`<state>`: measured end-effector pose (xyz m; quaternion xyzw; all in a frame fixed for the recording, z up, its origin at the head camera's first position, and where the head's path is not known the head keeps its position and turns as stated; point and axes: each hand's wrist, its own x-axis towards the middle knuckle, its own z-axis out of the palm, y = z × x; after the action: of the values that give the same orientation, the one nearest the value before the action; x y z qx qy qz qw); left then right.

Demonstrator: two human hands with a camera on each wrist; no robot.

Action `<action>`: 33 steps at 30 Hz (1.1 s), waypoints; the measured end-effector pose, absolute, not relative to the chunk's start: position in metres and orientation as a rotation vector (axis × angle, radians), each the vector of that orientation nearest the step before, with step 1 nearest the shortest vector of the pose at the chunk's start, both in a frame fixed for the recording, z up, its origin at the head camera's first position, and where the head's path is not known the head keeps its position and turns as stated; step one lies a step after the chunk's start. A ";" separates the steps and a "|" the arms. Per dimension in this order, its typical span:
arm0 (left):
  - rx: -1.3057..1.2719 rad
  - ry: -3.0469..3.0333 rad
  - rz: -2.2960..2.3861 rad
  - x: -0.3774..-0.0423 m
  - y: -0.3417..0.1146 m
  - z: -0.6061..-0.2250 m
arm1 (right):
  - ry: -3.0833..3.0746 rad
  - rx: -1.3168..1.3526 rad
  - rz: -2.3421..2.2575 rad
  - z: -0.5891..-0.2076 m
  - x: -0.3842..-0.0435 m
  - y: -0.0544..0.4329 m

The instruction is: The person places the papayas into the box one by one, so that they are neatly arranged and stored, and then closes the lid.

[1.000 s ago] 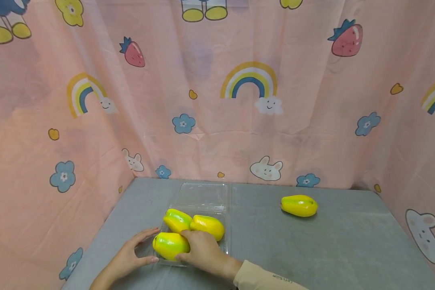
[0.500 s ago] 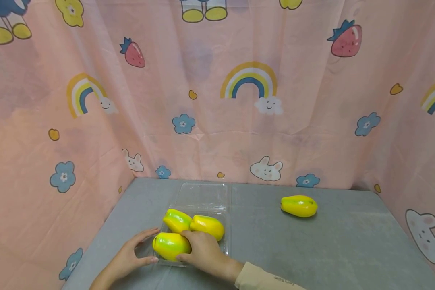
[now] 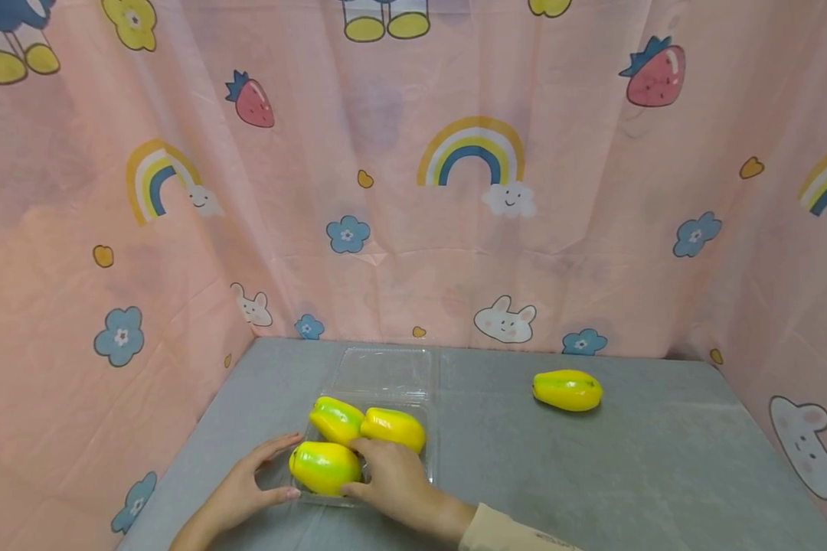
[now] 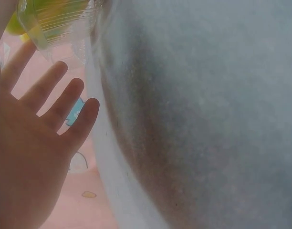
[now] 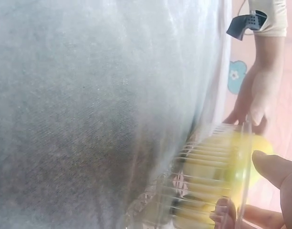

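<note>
Three glossy yellow-green papayas lie in a clear plastic clamshell box with its lid folded back. In the head view, the front papaya (image 3: 325, 468) is at the box's near left, with a left rear papaya (image 3: 335, 418) and a right rear papaya (image 3: 394, 430) behind it. My right hand (image 3: 400, 478) reaches over the box's near right part, thumb and fingers spread loosely at the front papaya's right end. At the box's left wall, my left hand (image 3: 244, 482) stands with fingers and thumb apart. The left wrist view shows that hand's fingers extended below the ribbed box wall (image 4: 60, 24).
Another papaya (image 3: 567, 390) lies on the grey table (image 3: 593, 474) to the right. The transparent lid (image 3: 382, 373) lies flat behind the box. A pink patterned curtain (image 3: 413, 275) hangs along the back and both sides.
My right hand has shifted slightly to the right, its fingertips drawing back from the front papaya, which stays where it was. The left hand holds its position.
</note>
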<state>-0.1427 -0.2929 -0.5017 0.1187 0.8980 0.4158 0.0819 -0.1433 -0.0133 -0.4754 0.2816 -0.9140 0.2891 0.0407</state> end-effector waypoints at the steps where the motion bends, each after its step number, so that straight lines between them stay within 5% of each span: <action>1: 0.353 2.683 1.243 -0.142 -0.293 -0.502 | -2.802 0.864 0.899 -0.475 -0.143 -0.012; 22: 0.356 2.660 1.238 -0.145 -0.294 -0.502 | -2.757 1.112 1.392 -0.454 -0.152 0.056; 33: 0.336 2.667 1.233 -0.146 -0.294 -0.502 | -2.852 0.887 1.228 -0.448 -0.172 0.130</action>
<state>-0.1456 -0.2941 -0.5022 0.1133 0.8979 0.4152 0.0920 -0.1716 0.1302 -0.4482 0.2745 -0.8822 0.3799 -0.0439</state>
